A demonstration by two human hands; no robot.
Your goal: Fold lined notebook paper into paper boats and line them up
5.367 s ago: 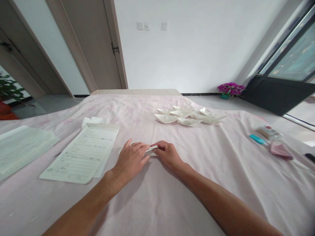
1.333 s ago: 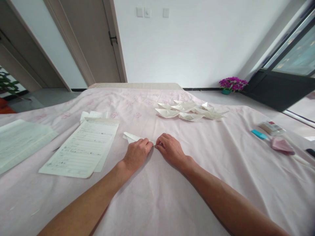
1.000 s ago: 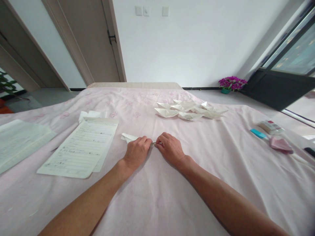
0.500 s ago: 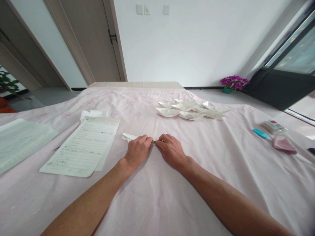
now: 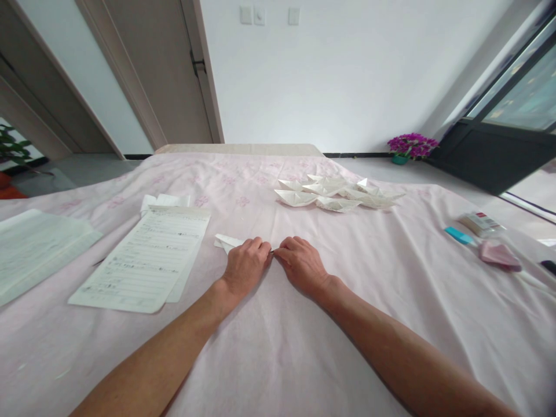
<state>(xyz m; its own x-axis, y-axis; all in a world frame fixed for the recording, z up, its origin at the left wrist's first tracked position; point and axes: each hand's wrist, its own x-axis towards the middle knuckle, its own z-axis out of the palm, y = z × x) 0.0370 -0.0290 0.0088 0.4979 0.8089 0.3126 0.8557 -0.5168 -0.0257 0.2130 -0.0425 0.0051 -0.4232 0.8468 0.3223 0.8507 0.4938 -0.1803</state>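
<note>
My left hand [image 5: 248, 259] is closed on a folded piece of white paper [image 5: 226, 241], whose pointed end sticks out to its left. Close beside it, my right hand [image 5: 303, 263] pinches the other end of the same paper, fingertips almost meeting the left ones. Only a thin dark edge of paper shows between the two hands; the rest is hidden under the fingers. Beyond the hands, several folded paper boats [image 5: 334, 192] sit grouped together on the pink cloth [image 5: 278, 347].
Lined sheets with handwriting [image 5: 145, 260] lie to the left, with more paper [image 5: 39, 252] at the far left. At right are a blue item [image 5: 458, 235], a clear-wrapped packet [image 5: 483, 223] and a pink cloth piece [image 5: 499, 255]. Purple flowers [image 5: 412, 146] stand on the floor.
My left hand has shifted very slightly to the right, closer to the right hand. Both hands keep their hold on the paper.
</note>
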